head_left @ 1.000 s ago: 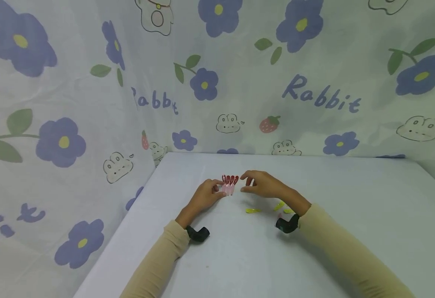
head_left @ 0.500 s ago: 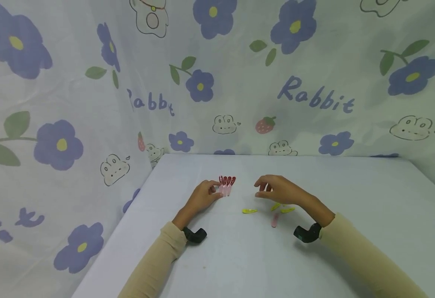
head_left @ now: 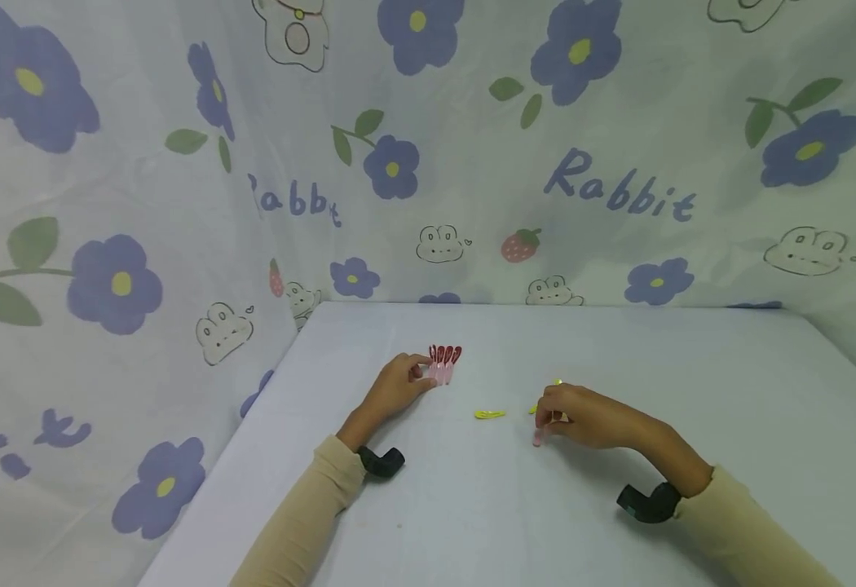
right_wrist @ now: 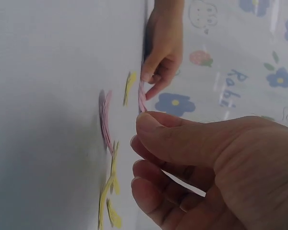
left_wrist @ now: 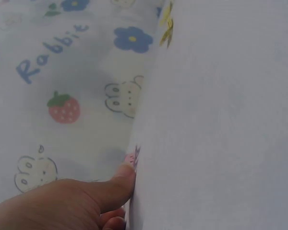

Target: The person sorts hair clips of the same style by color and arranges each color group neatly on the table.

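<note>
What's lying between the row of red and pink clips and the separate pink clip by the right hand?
A yellow clip lies between them on the white table; the head view shows it.

"Red clips?"
"Four, in one row."
"Pink clips adjoining?"
"At least three; exact count unclear."
"Loose pink clip?"
"One."
"Yellow clips?"
"Four: one apart, three bunched, partly hidden."
"Left hand and right hand?"
"One each."
"Black wrist mounts?"
"Two, matching."
"White surface?"
"One."
</note>
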Demonstrator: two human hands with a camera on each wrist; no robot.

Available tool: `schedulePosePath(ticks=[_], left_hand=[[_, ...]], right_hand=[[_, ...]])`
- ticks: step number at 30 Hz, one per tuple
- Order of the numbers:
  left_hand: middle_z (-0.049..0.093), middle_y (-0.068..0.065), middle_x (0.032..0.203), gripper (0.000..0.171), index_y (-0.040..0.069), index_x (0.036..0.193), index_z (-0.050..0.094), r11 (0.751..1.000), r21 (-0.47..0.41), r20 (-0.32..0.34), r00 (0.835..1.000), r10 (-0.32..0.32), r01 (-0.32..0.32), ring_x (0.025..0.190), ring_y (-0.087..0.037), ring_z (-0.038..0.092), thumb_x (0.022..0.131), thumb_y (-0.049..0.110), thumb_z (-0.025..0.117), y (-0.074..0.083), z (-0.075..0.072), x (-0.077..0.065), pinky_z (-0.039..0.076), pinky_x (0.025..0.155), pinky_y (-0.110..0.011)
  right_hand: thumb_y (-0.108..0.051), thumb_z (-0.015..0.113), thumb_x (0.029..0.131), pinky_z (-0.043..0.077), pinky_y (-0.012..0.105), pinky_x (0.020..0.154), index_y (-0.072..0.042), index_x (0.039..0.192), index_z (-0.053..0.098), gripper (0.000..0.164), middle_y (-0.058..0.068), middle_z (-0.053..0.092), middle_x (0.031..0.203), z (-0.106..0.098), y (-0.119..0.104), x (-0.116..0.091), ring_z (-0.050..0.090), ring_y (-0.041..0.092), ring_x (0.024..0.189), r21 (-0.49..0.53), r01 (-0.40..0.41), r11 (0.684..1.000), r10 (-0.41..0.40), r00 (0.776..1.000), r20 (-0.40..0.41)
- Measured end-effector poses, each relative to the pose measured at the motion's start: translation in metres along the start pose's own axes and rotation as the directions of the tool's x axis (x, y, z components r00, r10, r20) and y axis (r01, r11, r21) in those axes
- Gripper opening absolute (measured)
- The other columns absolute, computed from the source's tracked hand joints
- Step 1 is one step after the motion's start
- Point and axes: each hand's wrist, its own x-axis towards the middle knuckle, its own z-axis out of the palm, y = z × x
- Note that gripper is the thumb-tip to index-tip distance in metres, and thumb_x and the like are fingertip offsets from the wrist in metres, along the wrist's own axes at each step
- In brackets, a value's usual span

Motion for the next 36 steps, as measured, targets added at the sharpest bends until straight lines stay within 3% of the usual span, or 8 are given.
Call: schedulePosePath(ticks=[9, 16, 22, 31, 36], left_hand=[[0.061, -0.004, 0.093, 0.039, 0.011, 0.124, 0.068, 1.000, -0.004, -0.012, 1.000, 0.009, -0.009, 0.079, -0.014, 0.053, 0.089, 0.027, 0.076, 0.000, -0.002, 0.000, 0.045, 0.073, -0.031], [0.061, -0.003, 0.093, 0.039, 0.011, 0.124, 0.067, 1.000, 0.003, -0.016, 1.000, 0.013, -0.013, 0.080, -0.014, 0.053, 0.090, 0.027, 0.076, -0.001, -0.002, 0.000, 0.045, 0.072, -0.031], [0.060, -0.003, 0.094, 0.039, 0.010, 0.125, 0.067, 1.000, -0.005, -0.005, 1.000, 0.015, -0.015, 0.080, -0.014, 0.052, 0.090, 0.026, 0.075, -0.003, 0.000, 0.000, 0.045, 0.072, -0.031], [0.060, -0.003, 0.093, 0.038, 0.011, 0.124, 0.067, 1.000, -0.013, -0.010, 1.000, 0.005, -0.005, 0.080, -0.014, 0.052, 0.090, 0.026, 0.075, -0.003, -0.001, 0.001, 0.044, 0.072, -0.031], [0.060, -0.002, 0.093, 0.038, 0.011, 0.125, 0.067, 1.000, -0.014, 0.000, 1.000, -0.002, 0.002, 0.078, -0.013, 0.051, 0.090, 0.027, 0.075, -0.004, 0.001, 0.000, 0.044, 0.071, -0.030]], right_hand=[[-0.003, 0.073, 0.088, 0.054, 0.025, 0.078, -0.017, 0.099, 0.072, 0.018, -0.007, 0.063, 0.097, -0.004, 0.003, -0.004, 0.059, 0.005, 0.091, -0.019, 0.010, 1.000, -0.010, 0.999, 0.045], [-0.013, 0.077, 0.087, 0.052, 0.029, 0.085, -0.025, 0.097, 0.072, 0.016, -0.013, 0.060, 0.099, 0.012, 0.007, 0.001, 0.052, 0.011, 0.099, -0.067, 0.052, 0.996, -0.055, 0.998, -0.034], [-0.016, 0.076, 0.089, 0.046, 0.037, 0.092, -0.027, 0.091, 0.069, 0.013, -0.018, 0.056, 0.089, 0.025, 0.007, 0.003, 0.046, 0.007, 0.093, -0.146, 0.056, 0.988, -0.065, 0.996, -0.059], [-0.014, 0.075, 0.090, 0.046, 0.029, 0.084, -0.021, 0.089, 0.069, 0.009, -0.015, 0.058, 0.085, 0.027, 0.006, 0.009, 0.048, 0.004, 0.088, -0.168, 0.068, 0.983, -0.081, 0.994, -0.069], [-0.010, 0.074, 0.088, 0.050, 0.022, 0.078, -0.020, 0.089, 0.073, 0.010, -0.014, 0.061, 0.085, 0.029, 0.006, 0.011, 0.053, 0.001, 0.084, -0.128, 0.069, 0.989, -0.076, 0.996, -0.051]])
